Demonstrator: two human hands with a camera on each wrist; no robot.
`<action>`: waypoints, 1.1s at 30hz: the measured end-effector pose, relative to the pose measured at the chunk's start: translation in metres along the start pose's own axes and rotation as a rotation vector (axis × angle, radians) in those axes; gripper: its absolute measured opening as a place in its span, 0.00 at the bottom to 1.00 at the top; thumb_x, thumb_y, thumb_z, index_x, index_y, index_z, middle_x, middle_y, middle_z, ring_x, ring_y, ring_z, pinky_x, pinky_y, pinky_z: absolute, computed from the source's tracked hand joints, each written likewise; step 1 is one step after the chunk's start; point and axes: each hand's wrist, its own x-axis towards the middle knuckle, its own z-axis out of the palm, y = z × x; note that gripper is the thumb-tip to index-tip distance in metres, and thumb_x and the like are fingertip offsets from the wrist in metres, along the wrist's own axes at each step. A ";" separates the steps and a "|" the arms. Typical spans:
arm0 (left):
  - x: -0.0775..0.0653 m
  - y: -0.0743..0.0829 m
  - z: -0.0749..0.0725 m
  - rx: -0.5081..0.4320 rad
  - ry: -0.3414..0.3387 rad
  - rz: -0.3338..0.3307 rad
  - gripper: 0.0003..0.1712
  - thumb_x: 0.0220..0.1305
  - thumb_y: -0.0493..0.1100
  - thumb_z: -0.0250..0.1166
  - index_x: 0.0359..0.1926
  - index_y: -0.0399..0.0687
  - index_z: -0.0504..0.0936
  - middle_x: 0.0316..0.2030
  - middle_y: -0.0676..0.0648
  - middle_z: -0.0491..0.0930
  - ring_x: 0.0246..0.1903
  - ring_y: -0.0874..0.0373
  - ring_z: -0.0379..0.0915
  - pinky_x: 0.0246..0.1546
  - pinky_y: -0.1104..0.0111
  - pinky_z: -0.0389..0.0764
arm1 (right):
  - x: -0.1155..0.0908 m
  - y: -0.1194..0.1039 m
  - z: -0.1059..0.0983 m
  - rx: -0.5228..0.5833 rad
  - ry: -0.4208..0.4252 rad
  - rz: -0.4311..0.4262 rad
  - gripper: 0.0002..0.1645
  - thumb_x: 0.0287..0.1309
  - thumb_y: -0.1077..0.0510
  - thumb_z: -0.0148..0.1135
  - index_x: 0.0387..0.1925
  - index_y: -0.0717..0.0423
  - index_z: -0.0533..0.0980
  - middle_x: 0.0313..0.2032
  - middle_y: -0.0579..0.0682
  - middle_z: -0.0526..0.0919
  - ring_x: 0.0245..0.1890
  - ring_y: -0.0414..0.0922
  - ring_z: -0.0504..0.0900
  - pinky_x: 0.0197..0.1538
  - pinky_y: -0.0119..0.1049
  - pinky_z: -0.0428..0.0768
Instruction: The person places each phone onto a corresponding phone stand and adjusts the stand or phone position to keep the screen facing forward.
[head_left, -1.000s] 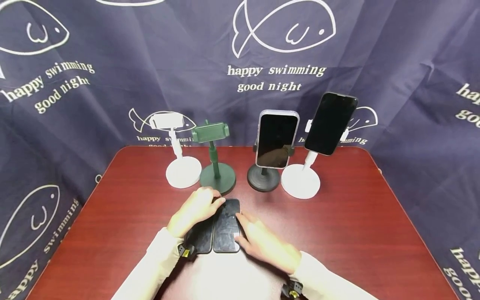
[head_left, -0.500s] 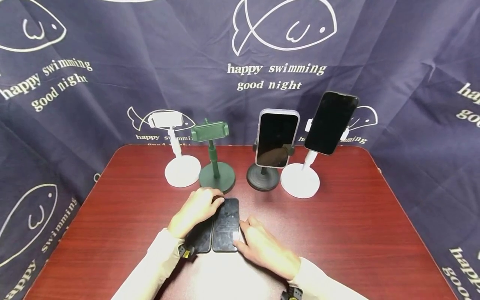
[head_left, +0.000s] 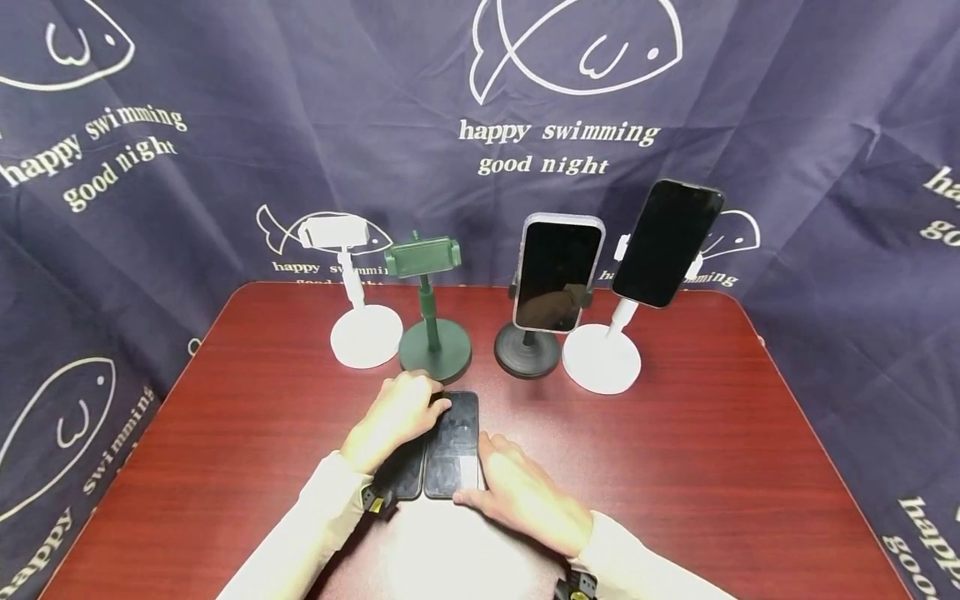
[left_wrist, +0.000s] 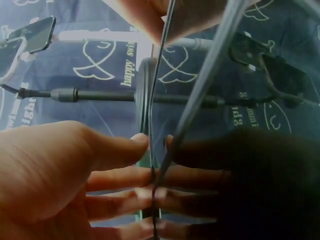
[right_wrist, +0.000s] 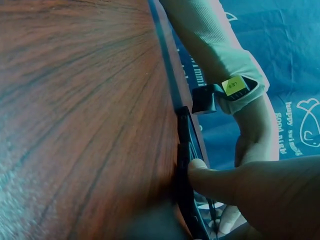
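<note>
Two dark smartphones lie side by side, screens up, near the table's middle: a right phone [head_left: 452, 446] and a left phone [head_left: 408, 471], which is partly covered by my left hand [head_left: 397, 417]. The left thumb touches the far end of the right phone; in the left wrist view that hand [left_wrist: 55, 175] has its fingertips at the edge of a glossy screen. My right hand [head_left: 528, 498] lies along the right phone's right side, thumb at its near edge. In the right wrist view the right thumb [right_wrist: 215, 180] touches the phone's dark edge [right_wrist: 185, 172].
Behind the hands stand a white phone stand [head_left: 366, 336], a green stand [head_left: 435, 348], a black stand [head_left: 527, 352] bearing a phone [head_left: 558, 275] and another white stand [head_left: 602, 358] bearing a tilted phone [head_left: 667, 242]. A printed curtain hangs behind the red-brown table [head_left: 712, 450].
My right hand has shifted nearer, its thumb sliding from the right phone's side to its near edge. The left hand stays almost in place. The head view has tilted slightly.
</note>
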 end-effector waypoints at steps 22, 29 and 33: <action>-0.005 0.026 -0.008 0.128 -0.184 -0.116 0.26 0.58 0.59 0.67 0.47 0.42 0.80 0.41 0.41 0.74 0.45 0.40 0.71 0.45 0.43 0.70 | 0.001 0.006 0.002 -0.051 0.017 -0.011 0.44 0.45 0.36 0.72 0.57 0.57 0.70 0.39 0.49 0.78 0.39 0.47 0.78 0.41 0.46 0.80; 0.000 0.028 -0.011 0.079 -0.195 -0.168 0.24 0.60 0.57 0.66 0.46 0.42 0.80 0.41 0.41 0.75 0.46 0.41 0.72 0.44 0.43 0.74 | 0.001 0.009 0.001 -0.079 0.029 -0.036 0.46 0.45 0.34 0.72 0.58 0.57 0.70 0.38 0.49 0.78 0.38 0.48 0.79 0.41 0.45 0.81; 0.002 0.026 -0.008 0.082 -0.194 -0.176 0.22 0.60 0.56 0.66 0.44 0.43 0.81 0.40 0.42 0.76 0.45 0.42 0.73 0.43 0.44 0.75 | 0.000 0.011 0.001 -0.063 0.037 -0.046 0.45 0.43 0.35 0.73 0.57 0.57 0.71 0.35 0.47 0.77 0.36 0.46 0.78 0.38 0.43 0.80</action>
